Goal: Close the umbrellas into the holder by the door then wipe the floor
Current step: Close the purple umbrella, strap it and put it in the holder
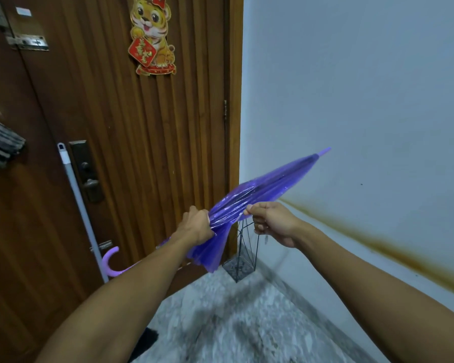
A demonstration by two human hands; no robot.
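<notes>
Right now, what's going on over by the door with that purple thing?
A person is gathering a closed purple umbrella. The left hand grips the folded canopy around the middle, and the right hand pinches its edge. The umbrella points up toward the wall, not yet in the wire holder standing on the floor by the wooden door. A mop handle leans against the door.

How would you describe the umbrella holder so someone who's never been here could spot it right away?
Start at the brown wooden door and follow its right edge down to the corner where it meets the pale wall. On the speckled floor there stands the umbrella holder, partly hidden behind the purple umbrella. It is the only thin black wire frame, tall and see-through.
</notes>
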